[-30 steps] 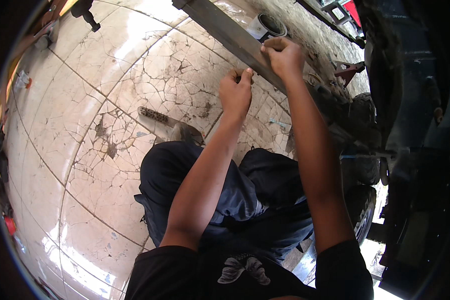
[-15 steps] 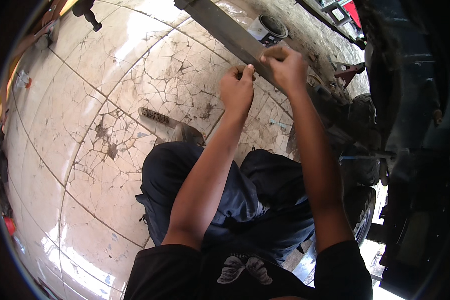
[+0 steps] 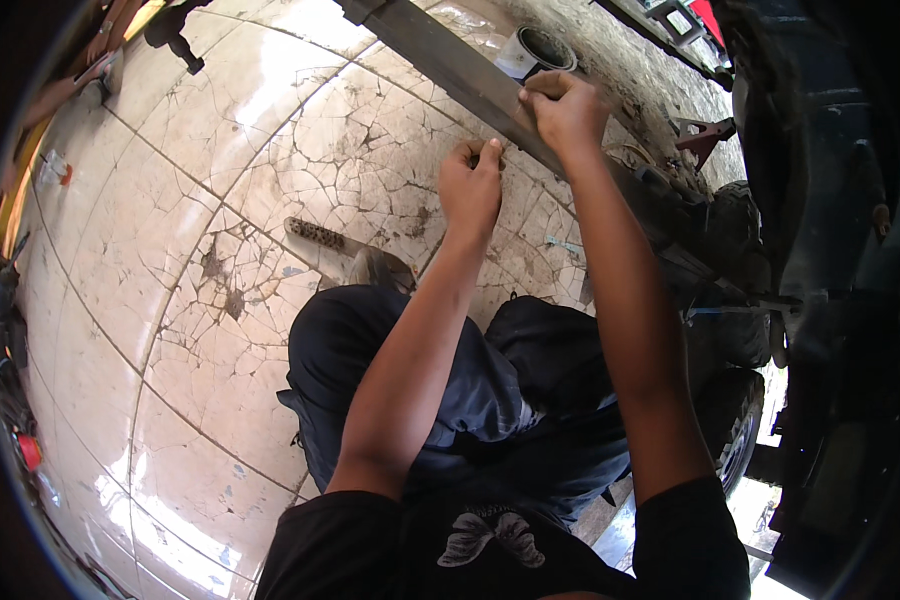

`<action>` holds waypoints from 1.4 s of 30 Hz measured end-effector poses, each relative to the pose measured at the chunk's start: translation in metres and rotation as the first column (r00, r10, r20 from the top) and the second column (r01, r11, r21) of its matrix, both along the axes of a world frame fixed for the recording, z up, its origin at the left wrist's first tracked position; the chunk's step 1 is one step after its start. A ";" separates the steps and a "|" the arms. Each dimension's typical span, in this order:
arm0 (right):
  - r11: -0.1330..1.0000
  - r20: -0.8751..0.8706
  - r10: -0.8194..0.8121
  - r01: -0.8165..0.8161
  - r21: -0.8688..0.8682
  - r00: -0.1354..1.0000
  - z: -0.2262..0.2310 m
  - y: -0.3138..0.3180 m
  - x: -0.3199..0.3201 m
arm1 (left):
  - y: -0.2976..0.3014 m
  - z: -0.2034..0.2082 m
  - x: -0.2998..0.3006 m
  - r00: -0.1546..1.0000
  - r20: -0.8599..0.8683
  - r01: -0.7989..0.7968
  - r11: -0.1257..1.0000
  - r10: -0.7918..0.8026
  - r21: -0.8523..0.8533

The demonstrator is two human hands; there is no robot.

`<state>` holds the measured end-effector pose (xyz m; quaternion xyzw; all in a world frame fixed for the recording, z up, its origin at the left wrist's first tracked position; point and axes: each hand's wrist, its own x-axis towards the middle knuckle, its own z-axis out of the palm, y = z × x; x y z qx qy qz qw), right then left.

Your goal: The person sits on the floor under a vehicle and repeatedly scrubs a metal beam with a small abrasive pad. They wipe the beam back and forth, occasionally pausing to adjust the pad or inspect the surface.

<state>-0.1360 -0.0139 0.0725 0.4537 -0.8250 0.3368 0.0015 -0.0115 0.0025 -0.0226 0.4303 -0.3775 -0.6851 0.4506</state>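
My left hand [image 3: 471, 190] is closed, thumb against curled fingers, just to the near side of a long dark metal beam [image 3: 440, 65]. Farther right, my right hand [image 3: 570, 117] is raised over the beam, its thumb and fingers pinched together. Anything in either pinch is too small or hidden to make out. The beam runs diagonally from the top toward the dark machinery on the right. Behind my right hand stands an open pale can [image 3: 537, 50].
Cracked pale floor tiles [image 3: 220, 200] spread to the left. A flat piece with a dark dotted end [image 3: 315, 235] lies by my left knee. On the right are a vehicle's dark underside, a tyre [image 3: 738, 425] and a reddish stand [image 3: 705, 138]. Another person's hand shows top left.
My right hand has risen slightly up and away from my left, widening the gap. My left hand has dropped a little. The view has shifted slightly.
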 end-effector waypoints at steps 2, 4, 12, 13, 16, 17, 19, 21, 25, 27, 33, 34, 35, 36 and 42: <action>0.998 0.009 0.065 -0.065 -0.004 0.998 -0.004 0.012 0.013 | -0.004 0.003 0.006 1.000 -0.017 0.002 1.000 -0.002 0.016; 0.996 0.007 0.094 -0.094 -0.005 0.996 -0.003 0.020 0.016 | -0.007 0.008 0.005 0.999 -0.037 -0.004 1.000 0.004 0.000; 0.998 0.013 0.049 -0.048 -0.048 0.999 -0.007 0.008 0.003 | -0.002 0.010 0.005 1.000 0.004 -0.017 0.999 0.017 0.028; 0.997 0.013 0.070 -0.070 -0.023 0.997 -0.006 0.016 0.018 | -0.007 0.010 0.008 1.000 0.001 -0.017 1.000 0.017 0.019; 0.996 0.005 0.084 -0.084 -0.040 0.996 -0.007 0.020 0.013 | -0.009 0.011 0.006 1.000 -0.018 0.001 1.000 -0.001 -0.013; 0.997 -0.009 0.067 -0.067 -0.046 0.998 -0.004 0.012 0.006 | -0.008 0.011 0.003 1.000 -0.025 0.001 0.999 -0.002 -0.033; 1.000 -0.026 0.004 -0.004 -0.015 1.000 0.004 0.001 0.001 | -0.004 0.010 0.002 1.000 -0.021 -0.002 0.999 0.001 -0.032; 0.997 -0.032 0.059 -0.060 -0.056 0.998 -0.009 0.007 -0.004 | 0.000 0.009 0.003 1.000 0.001 -0.008 1.000 0.008 0.007; 0.995 0.080 0.091 -0.088 -0.037 0.993 -0.008 0.018 0.010 | -0.011 0.011 0.008 0.998 -0.057 -0.026 1.000 0.027 0.008; 0.997 0.047 0.068 -0.067 -0.027 0.997 -0.005 0.013 0.004 | -0.014 0.012 0.005 0.998 -0.052 -0.033 0.998 0.030 -0.054; 0.996 0.034 0.079 -0.078 -0.044 0.996 -0.010 0.007 0.006 | -0.012 0.008 0.014 0.995 -0.093 -0.029 0.996 0.038 0.087; 0.992 0.059 0.122 -0.120 -0.038 0.991 -0.011 0.017 0.010 | -0.012 0.009 0.012 0.996 -0.080 -0.033 0.998 0.038 0.061; 0.990 0.025 0.138 -0.137 -0.039 0.990 -0.015 0.021 0.011 | -0.014 0.010 0.010 0.997 -0.066 -0.037 0.999 0.039 0.036; 0.990 -0.008 0.129 -0.129 -0.051 0.992 -0.012 0.016 0.008 | -0.017 0.012 0.008 0.998 -0.051 -0.041 0.999 0.041 0.011; 0.998 -0.077 0.023 -0.027 -0.056 0.997 -0.006 -0.005 -0.009 | -0.009 0.009 0.006 0.995 -0.093 -0.027 0.997 0.033 0.073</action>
